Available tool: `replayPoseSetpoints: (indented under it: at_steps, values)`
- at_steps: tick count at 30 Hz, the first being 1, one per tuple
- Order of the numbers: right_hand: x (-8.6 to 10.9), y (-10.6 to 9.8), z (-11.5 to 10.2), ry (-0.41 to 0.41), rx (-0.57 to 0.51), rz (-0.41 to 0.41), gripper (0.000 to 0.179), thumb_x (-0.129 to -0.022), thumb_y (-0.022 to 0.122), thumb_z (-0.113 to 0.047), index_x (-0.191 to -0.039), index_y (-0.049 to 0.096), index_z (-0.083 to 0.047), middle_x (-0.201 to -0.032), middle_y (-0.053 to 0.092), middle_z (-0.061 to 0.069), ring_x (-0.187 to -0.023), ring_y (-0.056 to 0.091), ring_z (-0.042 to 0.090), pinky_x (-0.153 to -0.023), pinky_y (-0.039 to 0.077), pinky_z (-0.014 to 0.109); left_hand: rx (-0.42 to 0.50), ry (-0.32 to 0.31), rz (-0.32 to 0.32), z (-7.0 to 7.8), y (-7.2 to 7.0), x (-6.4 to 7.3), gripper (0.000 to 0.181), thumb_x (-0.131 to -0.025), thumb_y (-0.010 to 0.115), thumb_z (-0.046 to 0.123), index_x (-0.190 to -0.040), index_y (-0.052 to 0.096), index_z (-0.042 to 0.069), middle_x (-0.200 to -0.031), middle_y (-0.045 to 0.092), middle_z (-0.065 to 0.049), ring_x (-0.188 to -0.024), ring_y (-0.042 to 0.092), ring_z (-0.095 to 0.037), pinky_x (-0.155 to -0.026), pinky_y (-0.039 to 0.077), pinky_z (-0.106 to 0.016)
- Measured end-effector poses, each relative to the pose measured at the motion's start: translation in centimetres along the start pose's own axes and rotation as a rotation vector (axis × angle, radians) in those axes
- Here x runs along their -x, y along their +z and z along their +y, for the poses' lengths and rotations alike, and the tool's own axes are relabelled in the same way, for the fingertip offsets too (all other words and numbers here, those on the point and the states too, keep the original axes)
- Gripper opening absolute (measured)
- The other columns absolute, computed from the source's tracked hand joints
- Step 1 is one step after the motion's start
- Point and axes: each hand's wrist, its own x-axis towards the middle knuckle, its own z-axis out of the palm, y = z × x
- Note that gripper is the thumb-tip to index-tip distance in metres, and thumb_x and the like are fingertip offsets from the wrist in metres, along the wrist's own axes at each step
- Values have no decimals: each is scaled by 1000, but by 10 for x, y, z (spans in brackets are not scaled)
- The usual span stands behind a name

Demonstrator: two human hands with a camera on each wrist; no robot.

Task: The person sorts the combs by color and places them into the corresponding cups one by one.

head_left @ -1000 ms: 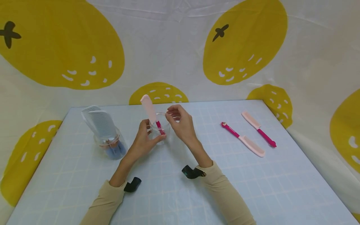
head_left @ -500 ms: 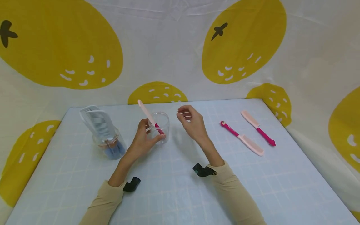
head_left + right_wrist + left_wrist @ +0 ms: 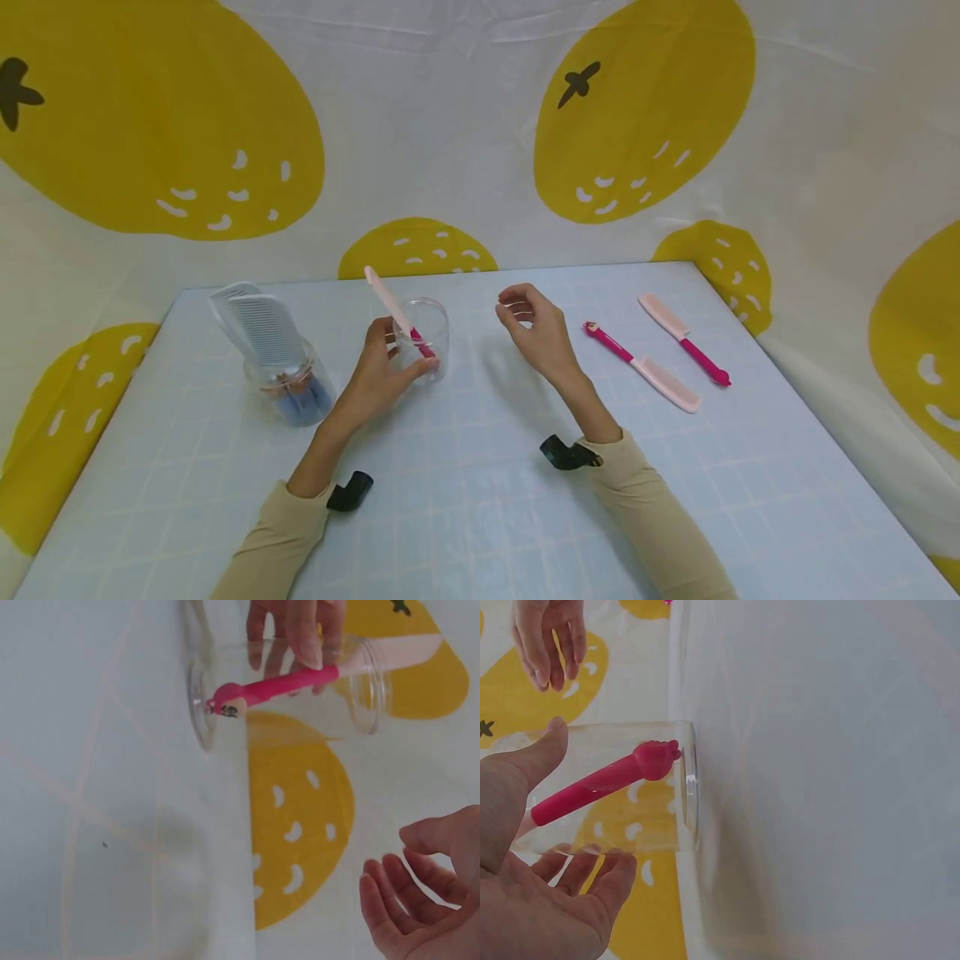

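My left hand (image 3: pixel 377 373) grips a clear jar (image 3: pixel 438 321) around its side, thumb and fingers on opposite walls. Inside the jar leans a comb (image 3: pixel 386 298), its pink teeth end out past the rim and its magenta handle (image 3: pixel 592 787) down in the jar. The handle's knobbed tip is near the jar's bottom in both wrist views. To the right of the jar, my right hand (image 3: pixel 538 335) hovers over the table with fingers loosely bent and nothing in them. Two more pink combs lie farther right: one nearer comb (image 3: pixel 645 367) and one farther comb (image 3: pixel 684 340).
Left of my left hand stands another clear jar (image 3: pixel 258 385) holding several light blue combs (image 3: pixel 266 325), teeth ends up. A pale blue checked cloth covers the table (image 3: pixel 450 517). Behind it hangs a white curtain (image 3: pixel 427 125) with yellow fruit shapes.
My right hand has moved away from the jar's rim to the right. The comb in the jar has turned edge-on and leans left. My left hand stays on the jar.
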Motion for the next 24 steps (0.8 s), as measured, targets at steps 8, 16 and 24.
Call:
replayPoseSetpoints:
  at_steps: [8,16,24]
  values:
    - [8,-18,16,30,74,7,24,-99,69,-9,-120,63,1,-115,69,15,-106,67,29,-96,57,45,8,5,7,0,0,1,83,-89,83,17,-147,26,2,-143,38,-18,-136,41,-37,-116,37,-55]
    - [16,-40,36,30,118,17,26,-98,69,-5,-121,62,5,-118,67,22,-106,67,34,-96,56,51,4,-5,7,1,0,1,82,-89,83,18,-147,26,2,-142,38,-18,-136,40,-36,-117,36,-55]
    - [24,-66,54,49,204,29,27,-97,68,-1,-121,61,9,-118,65,28,-106,64,38,-96,54,53,-4,-9,9,2,1,1,83,-89,83,19,-146,27,3,-142,39,-17,-136,41,-36,-116,37,-53]
